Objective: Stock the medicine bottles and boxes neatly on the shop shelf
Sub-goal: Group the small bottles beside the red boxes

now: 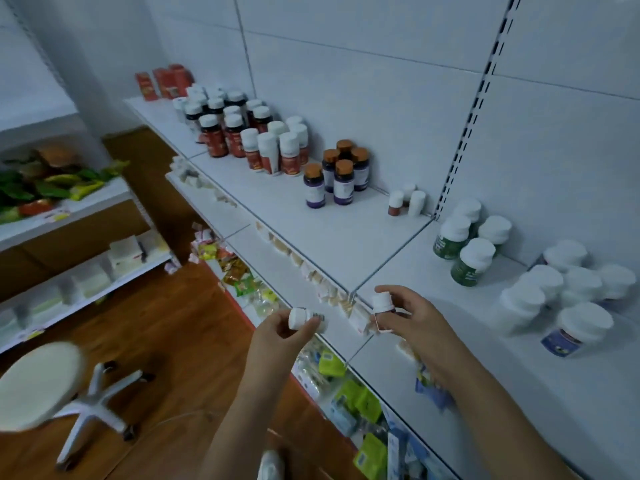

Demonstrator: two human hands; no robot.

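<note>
You face a white tiled wall (381,64) with a slotted upright rail (481,98); below it runs the white shelf (311,223), its panels butted edge to edge. A wood-brown floor (156,341) lies to your left, with a white stool (41,386) on a star base. On the shelf stand groups of bottles: dark white-capped bottles (221,129) far left, orange-capped bottles (341,174) mid-shelf, green bottles (467,244) and blue-labelled bottles (571,327) to the right. Your hands are apart at the shelf's front edge: your left hand (277,337) grips one small white bottle (304,318) on its side, your right hand (412,317) pinches another small bottle (382,308) upright.
</note>
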